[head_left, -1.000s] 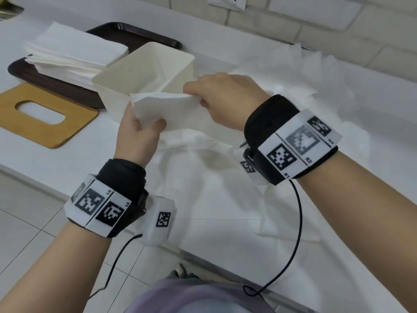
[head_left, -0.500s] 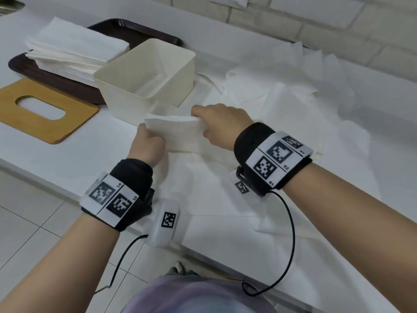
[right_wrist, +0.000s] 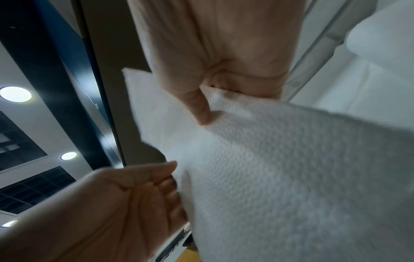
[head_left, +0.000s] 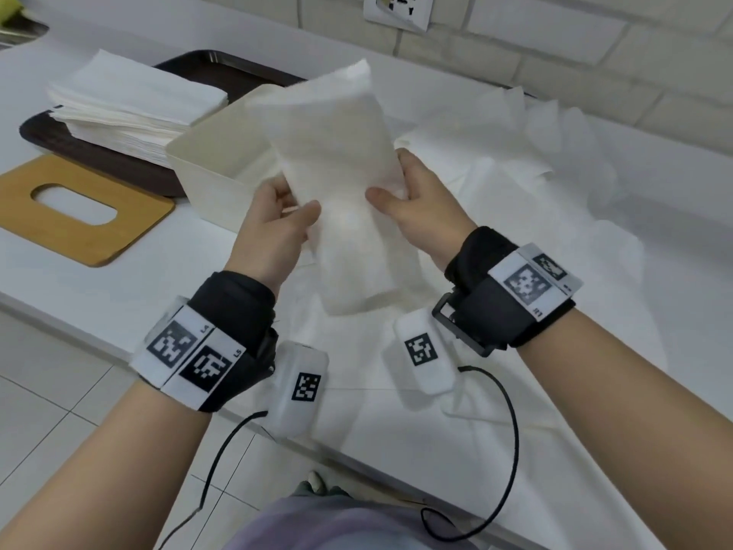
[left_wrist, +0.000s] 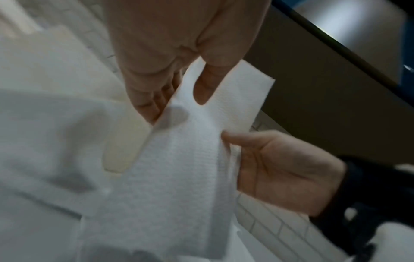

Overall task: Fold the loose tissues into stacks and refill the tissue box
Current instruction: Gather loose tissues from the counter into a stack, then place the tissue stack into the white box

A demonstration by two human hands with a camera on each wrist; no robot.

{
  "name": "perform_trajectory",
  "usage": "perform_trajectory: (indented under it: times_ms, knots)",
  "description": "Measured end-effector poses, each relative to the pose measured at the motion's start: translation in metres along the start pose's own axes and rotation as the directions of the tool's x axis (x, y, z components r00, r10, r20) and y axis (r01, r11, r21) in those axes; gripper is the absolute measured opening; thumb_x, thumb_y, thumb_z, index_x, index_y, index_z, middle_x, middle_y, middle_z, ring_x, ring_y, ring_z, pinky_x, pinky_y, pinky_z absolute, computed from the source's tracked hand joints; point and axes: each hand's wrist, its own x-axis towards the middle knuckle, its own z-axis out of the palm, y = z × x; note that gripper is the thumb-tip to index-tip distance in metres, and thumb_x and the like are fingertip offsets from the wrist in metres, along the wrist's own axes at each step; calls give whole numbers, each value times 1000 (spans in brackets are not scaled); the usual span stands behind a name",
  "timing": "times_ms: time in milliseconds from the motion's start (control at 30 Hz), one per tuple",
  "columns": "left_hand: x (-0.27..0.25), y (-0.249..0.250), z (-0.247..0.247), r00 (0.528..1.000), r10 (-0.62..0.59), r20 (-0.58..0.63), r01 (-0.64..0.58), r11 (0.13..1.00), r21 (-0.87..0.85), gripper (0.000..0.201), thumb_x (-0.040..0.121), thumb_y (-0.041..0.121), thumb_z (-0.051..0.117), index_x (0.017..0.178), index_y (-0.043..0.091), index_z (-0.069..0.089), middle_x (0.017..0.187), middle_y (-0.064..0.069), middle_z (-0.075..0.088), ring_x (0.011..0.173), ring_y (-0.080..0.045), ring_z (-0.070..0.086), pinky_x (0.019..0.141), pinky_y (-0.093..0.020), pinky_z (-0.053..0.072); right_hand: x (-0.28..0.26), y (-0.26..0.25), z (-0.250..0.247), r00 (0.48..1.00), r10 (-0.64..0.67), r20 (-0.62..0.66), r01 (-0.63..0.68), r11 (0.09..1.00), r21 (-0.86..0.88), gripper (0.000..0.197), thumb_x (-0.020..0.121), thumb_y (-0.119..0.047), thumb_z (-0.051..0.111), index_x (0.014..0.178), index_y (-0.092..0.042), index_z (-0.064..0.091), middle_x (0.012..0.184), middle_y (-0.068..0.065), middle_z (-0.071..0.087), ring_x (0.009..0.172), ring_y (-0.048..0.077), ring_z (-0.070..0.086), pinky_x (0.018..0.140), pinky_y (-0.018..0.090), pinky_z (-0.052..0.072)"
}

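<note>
Near the front edge of the tabletop (head_left: pixel 99 279), left hand (head_left: pixel 273 228) and right hand (head_left: pixel 420 208) each pinching one side of a folded tissue (head_left: pixel 341 172), lifted upright off the surface. Beneath, loose sheets (head_left: pixel 496 232) spread across. Just beyond, open white box (head_left: pixel 214 160). Left of it, wooden lid (head_left: pixel 75 228); behind, folded stack (head_left: pixel 135 101) on dark tray (head_left: pixel 79 148).

Black wristbands (head_left: pixel 234 311) bear white coded tags, trailing black cables (head_left: pixel 503 462).

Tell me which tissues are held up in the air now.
The folded tissue, pinched between left hand and right hand; the stack on the tray and the loose sheets lie flat.
</note>
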Motion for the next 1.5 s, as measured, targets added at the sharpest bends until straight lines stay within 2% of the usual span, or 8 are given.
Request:
perform_trajectory:
  times_ms: [200, 467, 633, 933, 1100, 1233, 1333, 1500]
  knots:
    - [1, 5, 14, 945, 322, 52, -326, 930, 171, 38, 86, -15, 33, 96, 20, 24, 100, 11, 40, 92, 10, 46, 80, -5, 40, -6, 0, 10, 999, -41, -15, 43, 983, 180, 17, 98, -5, 33, 111, -14, 24, 114, 6, 44, 103, 13, 49, 98, 35, 43]
    - [7, -17, 12, 978, 195, 72, -208, 913, 351, 34, 87, -9, 41, 118, 3, 32, 107, -1, 45, 100, -12, 43, 70, -11, 35, -8, 22, 18, 999, -8, -54, 5, 999, -51, 27, 94, -3, 38, 119, -8, 29, 96, -6, 48, 101, 25, 54, 96, 46, 43]
    - [8, -15, 15, 949, 305, 79, -315, 896, 313, 31, 89, -11, 38, 107, 11, 25, 95, 16, 41, 86, 4, 47, 72, 2, 36, -7, 21, 21, 993, -42, -108, 48, 997, 55, 24, 95, -2, 39, 106, -20, 26, 89, -16, 47, 85, 9, 52, 87, 33, 44]
    - [14, -6, 1, 985, 111, 129, -153, 910, 386, 38, 87, 10, 53, 122, 10, 40, 111, 3, 52, 105, -17, 51, 84, -26, 40, 10, 7, 4, 996, 25, -87, -12, 990, 139, 42, 88, 0, 53, 115, -20, 27, 114, 6, 53, 104, 19, 56, 96, 40, 48]
    - [15, 10, -15, 966, 8, 258, -131, 876, 464, 50, 64, 28, 51, 110, 7, 47, 110, -17, 60, 102, -34, 57, 88, -50, 48, 24, -20, -26, 999, 0, -52, 1, 1000, 6, 38, 83, -1, 62, 112, -18, 43, 100, -3, 53, 77, 12, 60, 60, 30, 57]
    - [26, 15, -26, 959, -33, 282, -111, 872, 478, 24, 78, 15, 58, 101, 22, 52, 91, 7, 61, 81, -11, 59, 69, -25, 47, 34, -39, -32, 997, -2, 72, 12, 990, -137, 17, 84, 2, 59, 101, -3, 58, 93, 5, 58, 75, 19, 65, 49, 28, 56]
    - [37, 25, -38, 980, 75, 185, -155, 868, 472, 18, 85, 9, 56, 87, 27, 52, 86, 7, 56, 74, -12, 53, 71, -29, 47, 45, -50, -34, 998, -35, 44, 41, 992, -121, 18, 85, 4, 56, 94, -11, 59, 98, 8, 59, 77, 22, 65, 47, 27, 55]
    - [62, 28, -66, 963, 240, 121, -233, 525, 819, 45, 85, -6, 39, 123, 15, 52, 131, -5, 49, 124, -25, 38, 99, -29, 30, 65, -67, -43, 985, -100, -141, 105, 994, 32, 26, 87, 6, 53, 93, -18, 57, 101, 4, 59, 77, 18, 65, 47, 24, 54]
